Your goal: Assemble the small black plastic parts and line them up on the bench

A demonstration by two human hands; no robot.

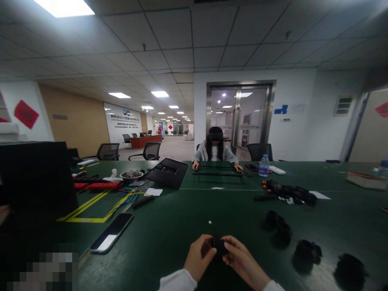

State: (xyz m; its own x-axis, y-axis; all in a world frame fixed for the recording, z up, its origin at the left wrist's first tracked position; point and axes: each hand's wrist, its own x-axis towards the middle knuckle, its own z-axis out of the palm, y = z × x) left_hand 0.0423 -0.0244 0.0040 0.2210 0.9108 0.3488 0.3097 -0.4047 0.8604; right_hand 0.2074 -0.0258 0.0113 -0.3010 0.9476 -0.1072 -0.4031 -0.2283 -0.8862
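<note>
Close to me, above the green table, both of my hands grip one small black part [219, 245]. My left hand [198, 254] pinches its left side between thumb and fingers. From the right, my right hand [242, 258] has its thumb and fingers closed on the same part. The exact kind of part is too dark to make out. To the right of my hands lie several black ring-shaped parts [307, 250], spread in a slanting row. A tiny pale piece [209, 222] rests on the table just beyond my hands.
A phone [112, 233] lies at the left, near coloured wires [129, 198] and a black panel [168, 173]. Across the green table [188, 206] sits a person wearing a headset [216, 149], hands on a dark frame. A water bottle [264, 165] and a black cluster [289, 192] are at the right.
</note>
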